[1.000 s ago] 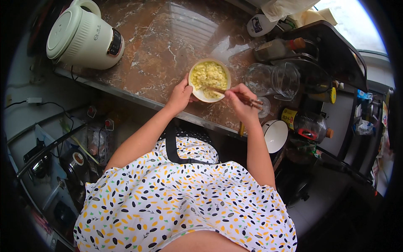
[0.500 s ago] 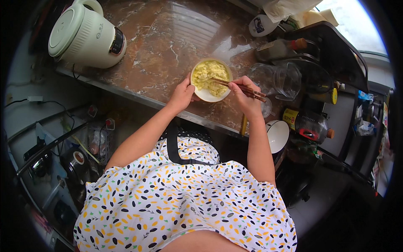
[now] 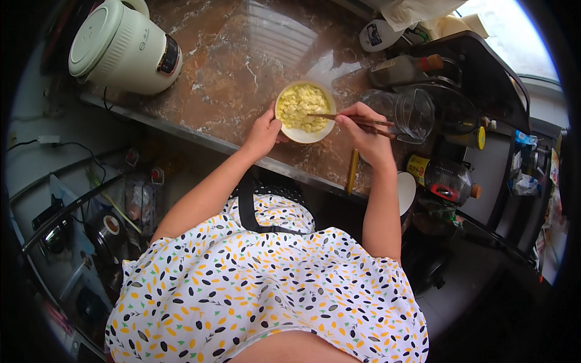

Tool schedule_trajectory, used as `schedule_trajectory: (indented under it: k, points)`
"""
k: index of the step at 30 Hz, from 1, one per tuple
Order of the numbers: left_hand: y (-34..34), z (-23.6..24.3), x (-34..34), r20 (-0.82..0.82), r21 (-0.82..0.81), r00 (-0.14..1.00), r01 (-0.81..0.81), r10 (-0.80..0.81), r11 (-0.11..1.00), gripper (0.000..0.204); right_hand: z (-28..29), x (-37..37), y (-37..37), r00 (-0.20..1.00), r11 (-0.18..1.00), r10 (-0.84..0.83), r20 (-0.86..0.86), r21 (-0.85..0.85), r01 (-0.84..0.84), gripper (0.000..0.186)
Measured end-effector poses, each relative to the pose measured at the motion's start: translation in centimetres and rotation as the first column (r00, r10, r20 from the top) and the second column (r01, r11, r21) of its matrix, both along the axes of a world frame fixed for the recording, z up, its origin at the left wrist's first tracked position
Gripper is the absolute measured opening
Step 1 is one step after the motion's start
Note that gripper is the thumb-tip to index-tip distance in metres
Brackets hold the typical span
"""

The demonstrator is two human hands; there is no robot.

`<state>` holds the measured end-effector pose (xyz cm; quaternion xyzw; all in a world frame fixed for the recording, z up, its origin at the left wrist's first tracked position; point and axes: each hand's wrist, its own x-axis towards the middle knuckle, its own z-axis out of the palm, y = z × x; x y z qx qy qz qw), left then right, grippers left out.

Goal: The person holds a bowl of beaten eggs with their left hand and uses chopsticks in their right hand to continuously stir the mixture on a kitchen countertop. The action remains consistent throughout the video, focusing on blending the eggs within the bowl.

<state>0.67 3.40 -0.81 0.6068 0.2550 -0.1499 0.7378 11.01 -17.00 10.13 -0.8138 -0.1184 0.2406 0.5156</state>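
The left grip (image 3: 264,134) holds a pale bowl (image 3: 304,136), the right grip (image 3: 367,129) brown chopsticks (image 3: 325,116).

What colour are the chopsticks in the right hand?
Brown, with a reddish tinge; the chopsticks show best in the head view.

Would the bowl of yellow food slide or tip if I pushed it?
The bowl might slide, because the counter looks shiny. It probably wouldn't tip easily, since the left hand holds its side. The yellow food looks soft and lumpy, so it may shift around inside.
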Motion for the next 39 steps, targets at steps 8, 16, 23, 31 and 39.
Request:
schedule_trajectory:
  k: [8, 16, 23, 31, 39]
  points:
    - [0.3, -0.1, 0.3, 0.006, 0.023, 1.000, 0.015, -0.016, 1.000, 0.054, 0.2, 0.7, 0.4, 0.995, 0.992, 0.068, 0.078, -0.111, -0.059, 0.008]
    - [0.1, -0.2, 0.2, 0.005, -0.004, 1.000, 0.001, -0.001, 1.000, 0.052, 2.1, -0.8, -1.8, 0.991, 0.988, -0.113, 0.070, 0.112, 0.105, 0.011]
    - [0.2, 0.3, 0.1, 0.016, -0.057, 1.000, -0.007, 0.008, 0.998, 0.054, -1.4, -4.7, 1.7, 0.855, 0.996, -0.050, 0.516, -0.038, 0.081, 0.008]
    - [-0.4, 1.3, 0.0, -0.008, -0.109, 0.998, -0.064, 0.064, 0.992, 0.055, -2.6, -7.3, 0.8, 0.831, 0.993, 0.093, 0.549, -0.107, -0.041, 0.006]
    - [-0.5, 1.4, 0.0, -0.041, -0.129, 0.997, -0.072, 0.067, 0.989, 0.056, -2.2, -9.0, 1.5, 0.792, 0.977, 0.207, 0.574, -0.166, -0.135, 0.013]
